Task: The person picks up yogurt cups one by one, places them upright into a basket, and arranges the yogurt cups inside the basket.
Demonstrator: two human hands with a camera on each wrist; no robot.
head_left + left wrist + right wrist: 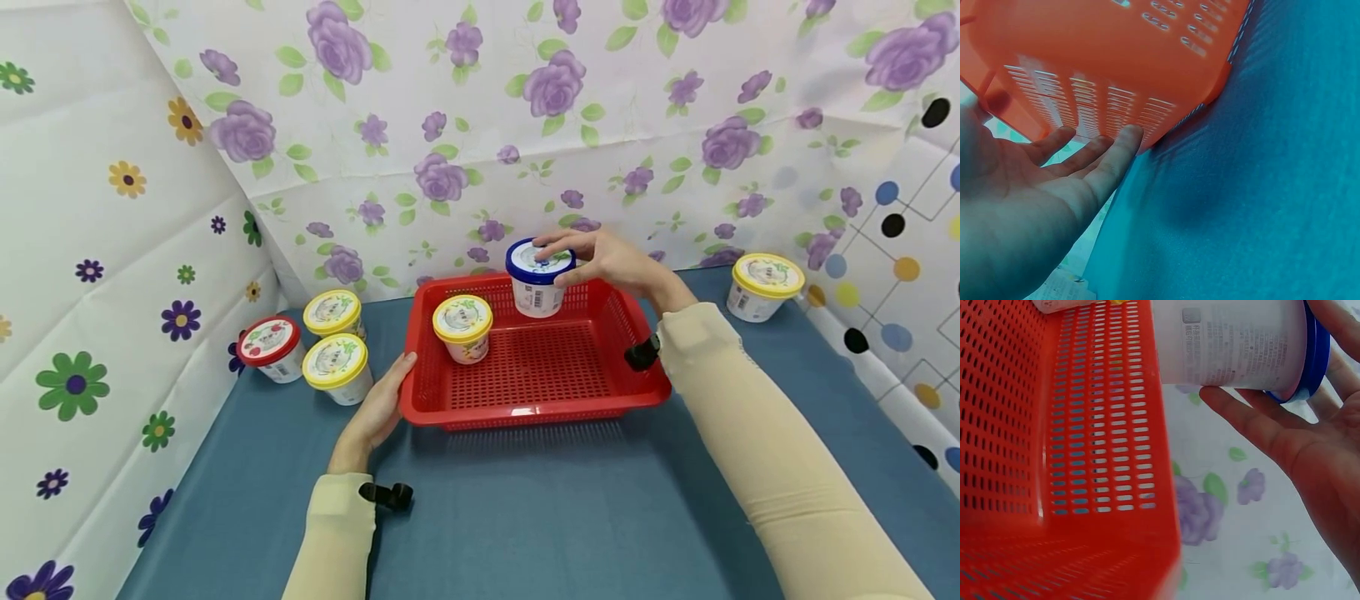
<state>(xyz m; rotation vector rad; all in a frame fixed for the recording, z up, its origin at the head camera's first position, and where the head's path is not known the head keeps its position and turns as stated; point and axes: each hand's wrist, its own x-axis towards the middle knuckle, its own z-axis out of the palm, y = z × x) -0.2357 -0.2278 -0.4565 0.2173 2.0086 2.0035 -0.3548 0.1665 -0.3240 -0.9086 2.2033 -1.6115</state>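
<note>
In the head view my right hand (pixel 611 258) grips a white plastic tub with a blue lid (pixel 537 287) by the lid, above the back of a red perforated basket (pixel 525 412). The right wrist view shows the printed side of that tub (pixel 1235 347), with the fingers around its lid and side. A tub with a yellow lid (pixel 462 327) stands upright inside the basket, on the left. My left hand (pixel 378 408) touches the basket's left side. In the left wrist view its nearly straight fingers (pixel 1107 169) lie against the outer wall, the thumb by the rim.
Left of the basket stand two yellow-lidded tubs (pixel 335 362) (pixel 332 312) and a tilted red-lidded tub (pixel 272 346). Another yellow-lidded tub (pixel 765 287) is at the far right. Patterned cloth walls (pixel 487 92) enclose the blue table (pixel 525 517) at the back and both sides.
</note>
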